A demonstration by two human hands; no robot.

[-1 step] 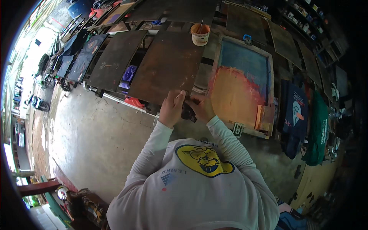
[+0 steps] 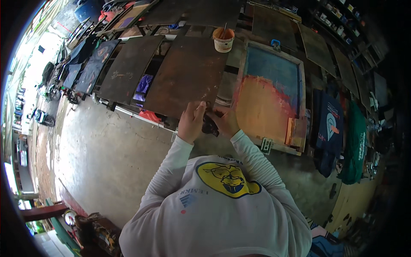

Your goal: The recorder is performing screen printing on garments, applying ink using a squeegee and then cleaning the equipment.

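We hold a small dark object (image 2: pixel 210 126) between our two hands at the near edge of the large rust-brown flat printing board (image 2: pixel 188 77). Our left hand (image 2: pixel 191 122) is curled around the object's left side, fingers bent upward against the board's edge; our right hand (image 2: pixel 226 122) closes on its right side. What the dark object is, we cannot tell. Both white long sleeves (image 2: pixel 171 167) run up to it from below. Just right of the board lies the wooden-framed printing screen with a blue mesh and a broad orange ink smear (image 2: pixel 269 98), and a wooden squeegee (image 2: pixel 296 132) rests on that screen's near right corner. Beyond the board's far edge stands a small white pot with orange paint and a stick (image 2: pixel 223 40). Left of the board lie more dark flat boards (image 2: pixel 128 68) in a row. Below the board is bare grey concrete floor (image 2: pixel 107 150).
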